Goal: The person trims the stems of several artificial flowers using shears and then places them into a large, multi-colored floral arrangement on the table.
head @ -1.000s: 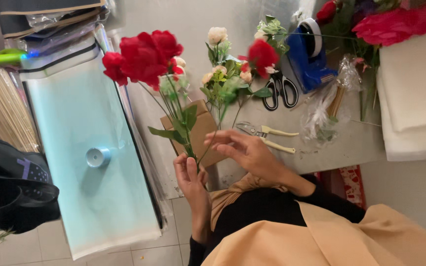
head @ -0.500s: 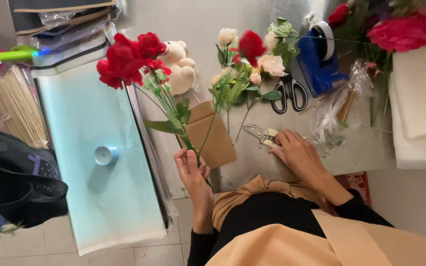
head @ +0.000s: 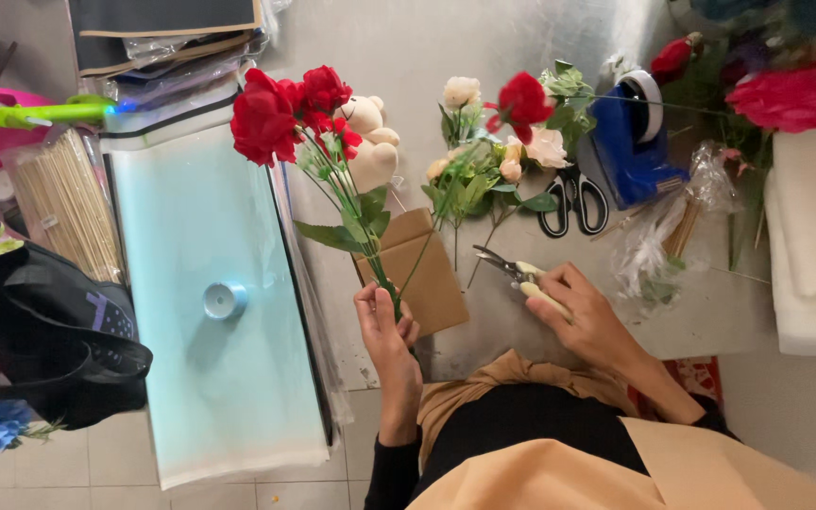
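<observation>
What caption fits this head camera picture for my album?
Left hand holds red flower stems upright while right hand grips cream-handled snips on the table.

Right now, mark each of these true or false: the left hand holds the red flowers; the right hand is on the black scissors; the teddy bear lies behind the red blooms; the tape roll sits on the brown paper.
1. The left hand holds the red flowers by their stems. True.
2. The right hand is on the black scissors. False: it grips the cream-handled cutters; the scissors lie apart, untouched.
3. The teddy bear lies behind the red blooms. True.
4. The tape roll sits on the brown paper. False: it rests on the pale blue sheet.
</observation>
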